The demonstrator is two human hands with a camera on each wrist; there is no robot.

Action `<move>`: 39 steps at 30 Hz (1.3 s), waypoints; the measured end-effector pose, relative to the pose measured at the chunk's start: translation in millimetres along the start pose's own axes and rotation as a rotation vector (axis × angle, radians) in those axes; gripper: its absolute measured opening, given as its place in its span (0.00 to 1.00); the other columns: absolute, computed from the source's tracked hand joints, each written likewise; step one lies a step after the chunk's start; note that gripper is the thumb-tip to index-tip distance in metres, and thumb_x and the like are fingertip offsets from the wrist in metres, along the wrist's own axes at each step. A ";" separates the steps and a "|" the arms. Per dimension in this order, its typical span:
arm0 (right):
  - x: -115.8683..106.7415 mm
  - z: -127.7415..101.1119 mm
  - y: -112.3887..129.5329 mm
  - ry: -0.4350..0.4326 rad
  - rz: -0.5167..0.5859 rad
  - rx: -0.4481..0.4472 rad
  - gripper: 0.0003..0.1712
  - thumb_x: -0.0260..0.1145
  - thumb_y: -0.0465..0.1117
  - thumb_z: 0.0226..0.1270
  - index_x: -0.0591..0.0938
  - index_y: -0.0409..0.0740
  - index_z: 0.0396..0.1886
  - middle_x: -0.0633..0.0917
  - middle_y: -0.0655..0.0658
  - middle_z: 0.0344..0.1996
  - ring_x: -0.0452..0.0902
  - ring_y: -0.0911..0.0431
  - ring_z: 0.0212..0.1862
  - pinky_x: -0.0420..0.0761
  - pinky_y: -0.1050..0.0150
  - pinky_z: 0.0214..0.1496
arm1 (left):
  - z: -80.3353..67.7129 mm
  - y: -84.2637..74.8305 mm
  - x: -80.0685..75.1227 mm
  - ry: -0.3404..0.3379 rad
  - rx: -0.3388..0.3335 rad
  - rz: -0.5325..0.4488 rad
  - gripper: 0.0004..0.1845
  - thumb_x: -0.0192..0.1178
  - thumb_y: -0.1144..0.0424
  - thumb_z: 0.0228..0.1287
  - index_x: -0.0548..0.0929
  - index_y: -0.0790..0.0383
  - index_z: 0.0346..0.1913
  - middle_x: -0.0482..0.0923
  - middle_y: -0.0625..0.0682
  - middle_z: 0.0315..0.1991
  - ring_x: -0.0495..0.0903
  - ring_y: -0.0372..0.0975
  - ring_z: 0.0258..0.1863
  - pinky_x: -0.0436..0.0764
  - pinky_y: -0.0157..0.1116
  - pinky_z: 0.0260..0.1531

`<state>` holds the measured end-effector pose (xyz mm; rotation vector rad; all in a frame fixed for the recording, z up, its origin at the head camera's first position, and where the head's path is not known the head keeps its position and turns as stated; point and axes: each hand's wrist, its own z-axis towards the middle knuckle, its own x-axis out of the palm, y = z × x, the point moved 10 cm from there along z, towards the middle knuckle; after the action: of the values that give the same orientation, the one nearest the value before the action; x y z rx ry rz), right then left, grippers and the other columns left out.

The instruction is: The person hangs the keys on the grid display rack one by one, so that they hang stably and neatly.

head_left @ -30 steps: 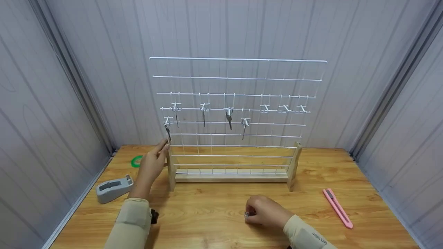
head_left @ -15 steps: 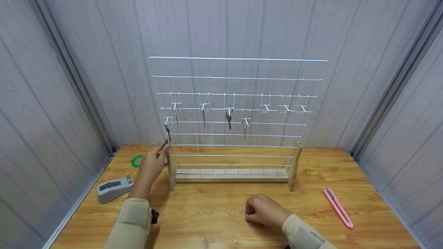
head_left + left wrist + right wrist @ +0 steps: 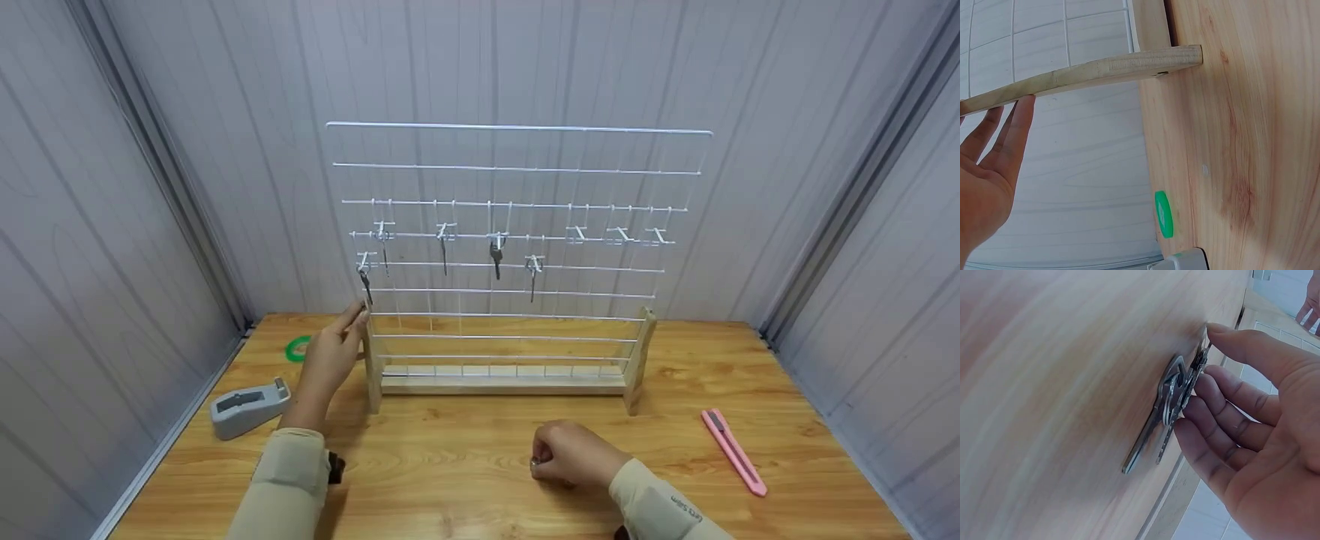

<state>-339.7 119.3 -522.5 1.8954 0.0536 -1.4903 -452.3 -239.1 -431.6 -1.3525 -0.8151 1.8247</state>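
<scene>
Head view. Wooden table (image 3: 465, 457), walled on three sides by grey panels. At its 12 o'clock stands a white wire grid rack (image 3: 517, 169) on a wooden base (image 3: 502, 384); keys hang from hooks (image 3: 496, 241) along the grid's middle rows, and three hooks at the rack's 2 o'clock carry nothing.
Left hand (image 3: 330, 360): fingers straight and together, fingertips against the rack's left wooden upright (image 3: 371, 367), just below the lowest hanging key (image 3: 366, 285).
Right hand (image 3: 574, 454): at the table's 6 o'clock, well apart from the rack, fingers curled over a small metal bunch of keys (image 3: 535, 465) on the tabletop.
Grey tape dispenser (image 3: 247, 407) at the left hand's 8 o'clock; green tape roll (image 3: 298, 348) at its 10 o'clock. Pink utility knife (image 3: 733, 451) at the right hand's 3 o'clock, apart from it.

Left wrist view. Left hand (image 3: 988, 180) flat, fingers extended, a fingertip touching the wooden upright (image 3: 1089, 76). Green tape roll (image 3: 1164, 214) on the table (image 3: 1241, 169) at 5 o'clock of the hand.

Right wrist view. Right hand (image 3: 1258, 422) pinches the bunch of keys (image 3: 1171, 405) at its ring end between thumb and fingers (image 3: 1213, 416); the key blades lie against the table (image 3: 1061, 382), pointing to 7 o'clock.
</scene>
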 end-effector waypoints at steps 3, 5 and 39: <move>-1.9 0.6 6.4 -0.014 -0.076 -0.056 0.06 0.76 0.40 0.68 0.88 0.44 0.33 0.86 0.52 0.31 0.70 0.68 0.31 0.78 0.72 0.33 | -0.2 1.2 1.9 0.017 -0.006 -0.009 0.30 0.50 0.42 0.86 0.69 0.49 0.82 0.73 0.63 0.77 0.81 0.61 0.69 0.95 0.47 0.50; -2.1 1.5 10.3 -0.018 -0.139 -0.086 0.05 0.75 0.40 0.69 0.89 0.44 0.33 0.86 0.53 0.29 0.69 0.68 0.31 0.78 0.72 0.33 | -0.2 1.8 2.5 0.021 -0.009 -0.004 0.31 0.49 0.41 0.85 0.69 0.48 0.82 0.73 0.62 0.77 0.81 0.61 0.69 0.95 0.47 0.51; 1.1 14.9 16.6 -0.033 -0.154 -0.124 0.05 0.72 0.37 0.74 0.87 0.48 0.34 0.85 0.55 0.30 0.71 0.71 0.27 0.78 0.74 0.32 | -0.3 -0.6 1.7 0.009 0.006 -0.032 0.31 0.50 0.41 0.85 0.70 0.51 0.82 0.73 0.65 0.77 0.82 0.61 0.68 0.95 0.43 0.48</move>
<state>-344.4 98.4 -516.3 1.8000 0.2756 -1.5819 -452.3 -237.3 -432.0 -1.3352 -0.8210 1.7940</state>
